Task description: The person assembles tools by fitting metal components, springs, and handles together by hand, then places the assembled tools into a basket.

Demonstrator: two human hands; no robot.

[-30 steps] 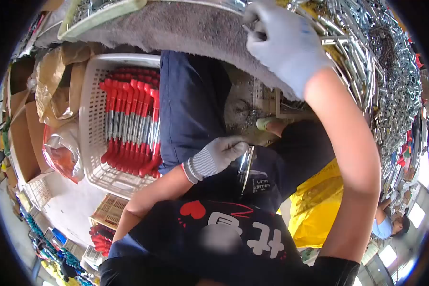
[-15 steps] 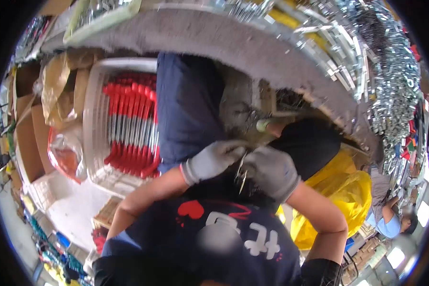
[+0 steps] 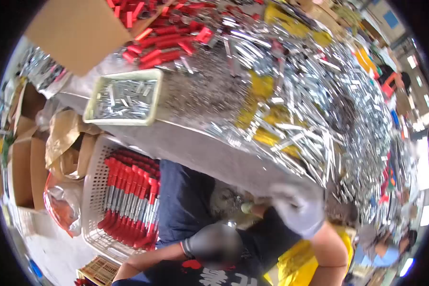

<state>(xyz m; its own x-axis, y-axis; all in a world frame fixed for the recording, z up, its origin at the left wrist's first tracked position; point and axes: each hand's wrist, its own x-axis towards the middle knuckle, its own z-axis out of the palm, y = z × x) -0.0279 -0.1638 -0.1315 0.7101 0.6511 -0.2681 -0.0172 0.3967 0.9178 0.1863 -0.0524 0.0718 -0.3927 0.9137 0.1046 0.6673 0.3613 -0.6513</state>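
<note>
My right hand (image 3: 298, 207), in a grey glove, is raised at the edge of the worktable (image 3: 190, 145), close to a heap of loose metal strips (image 3: 314, 157). Motion smears its fingers, so whether they hold anything does not show. Low over my lap is my left hand (image 3: 209, 244), also gloved; a blurred patch covers most of it and its fingers are hidden. To the left of my leg stands a white plastic crate (image 3: 93, 200) with rows of red-and-silver handled metal pieces (image 3: 131, 202).
On the table are a pale tray (image 3: 155, 97) of small metal parts, red parts (image 3: 167, 45) and a cardboard sheet (image 3: 78, 35). Open cartons (image 3: 24, 167) stand at left. A yellow bag (image 3: 298, 267) lies at right, near another person (image 3: 386, 250).
My hands were together over my lap with a thin piece between them. My right hand has moved away to the table edge; the left stays low. The view has tilted up towards the table.
</note>
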